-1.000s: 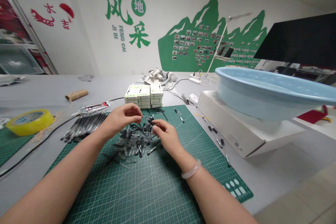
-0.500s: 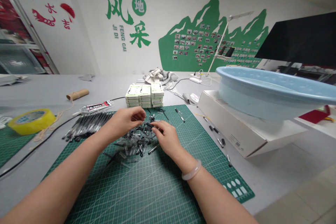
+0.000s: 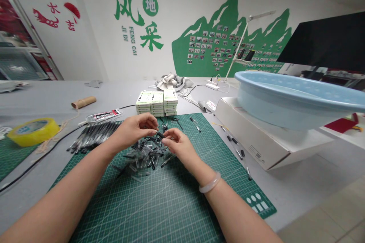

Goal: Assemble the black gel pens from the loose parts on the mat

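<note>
Above the pile of loose pen parts (image 3: 148, 153), my two hands are close together. My right hand (image 3: 181, 146) pinches a short black pen part (image 3: 160, 135) between thumb and fingers. At the other end of that part, the thumb and fingertips of my left hand (image 3: 139, 129) are pressed together; what they hold is too small to tell. Clear barrels and black pieces lie in the pile on the green cutting mat (image 3: 171, 205). A row of black-and-clear pens (image 3: 92, 136) lies left of the pile, partly behind my left wrist.
Stacked small boxes (image 3: 156, 103) stand behind the mat. At right a blue basin (image 3: 285, 102) rests on a white carton (image 3: 265, 144), with several loose pen parts (image 3: 238, 154) beside it. Yellow tape (image 3: 33, 132), a cardboard tube (image 3: 83, 102) and a black cable (image 3: 42, 162) lie left.
The black pen part in my right hand has shifted slightly left, and its end now meets my left fingertips. The view has moved slightly.
</note>
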`<state>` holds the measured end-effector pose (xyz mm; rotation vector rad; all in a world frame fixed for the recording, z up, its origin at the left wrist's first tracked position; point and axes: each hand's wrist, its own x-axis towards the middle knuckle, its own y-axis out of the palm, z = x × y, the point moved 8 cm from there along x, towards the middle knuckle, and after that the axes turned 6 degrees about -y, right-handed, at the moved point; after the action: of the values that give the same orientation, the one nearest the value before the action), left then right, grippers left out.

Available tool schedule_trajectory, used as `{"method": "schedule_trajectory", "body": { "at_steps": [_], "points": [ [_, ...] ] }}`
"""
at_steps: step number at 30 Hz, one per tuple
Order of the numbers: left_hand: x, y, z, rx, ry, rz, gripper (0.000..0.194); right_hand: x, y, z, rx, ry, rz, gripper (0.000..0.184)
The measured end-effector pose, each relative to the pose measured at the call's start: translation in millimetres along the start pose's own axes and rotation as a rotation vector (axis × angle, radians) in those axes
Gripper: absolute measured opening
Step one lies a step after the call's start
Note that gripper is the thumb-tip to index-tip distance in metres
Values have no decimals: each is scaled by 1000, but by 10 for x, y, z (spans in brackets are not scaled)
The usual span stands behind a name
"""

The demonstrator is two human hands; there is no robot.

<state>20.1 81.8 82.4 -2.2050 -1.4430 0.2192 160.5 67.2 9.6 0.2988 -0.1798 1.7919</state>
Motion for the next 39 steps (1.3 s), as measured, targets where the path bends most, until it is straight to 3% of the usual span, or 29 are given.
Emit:
{"method": "schedule_trajectory", "body": {
  "at_steps": [2, 7, 14, 17, 20, 24, 26, 28, 30, 32, 34, 36, 39],
  "points": [
    [0, 5, -1, -12, -2, 10, 18, -3, -13, -14, 29, 19, -11, 23],
    [-4, 18, 0, -23, 0, 23, 17, -46, 128, -73, 154, 147, 125, 25],
    [-6, 19, 10, -93, -18, 17, 20, -50, 125, -2, 186, 132, 93, 26],
    [-3, 42, 45, -208, -24, -52, 29, -52, 113, 13, 219, 130, 78, 27],
    [7, 182, 129, -320, -37, -106, 32, -52, 84, 17, 294, 118, 28, 28],
    [44, 471, 250, -375, -100, -49, 22, -50, 80, 8, 322, 104, 10, 32],
    [69, 447, 268, -410, -103, -68, 23, -48, 110, -7, 331, 109, 32, 31],
    [85, 243, 298, -450, -112, -134, 26, -42, 125, -26, 328, 111, 38, 30],
    [54, -162, 388, -445, -149, -274, 29, -30, 79, -40, 243, 88, 0, 28],
    [-69, -716, 514, -244, -207, -472, 29, -17, -27, -14, 41, 22, -75, 24],
    [-281, -1294, 665, 173, -339, -675, 31, -14, -146, 66, -196, -73, -158, 17],
    [-454, -1690, 875, 635, -540, -687, 30, -18, -241, 146, -362, -142, -222, 14],
    [-622, -1966, 1194, 933, -702, -624, 33, -16, -361, 194, -445, -157, -293, 16]
  ]
}}
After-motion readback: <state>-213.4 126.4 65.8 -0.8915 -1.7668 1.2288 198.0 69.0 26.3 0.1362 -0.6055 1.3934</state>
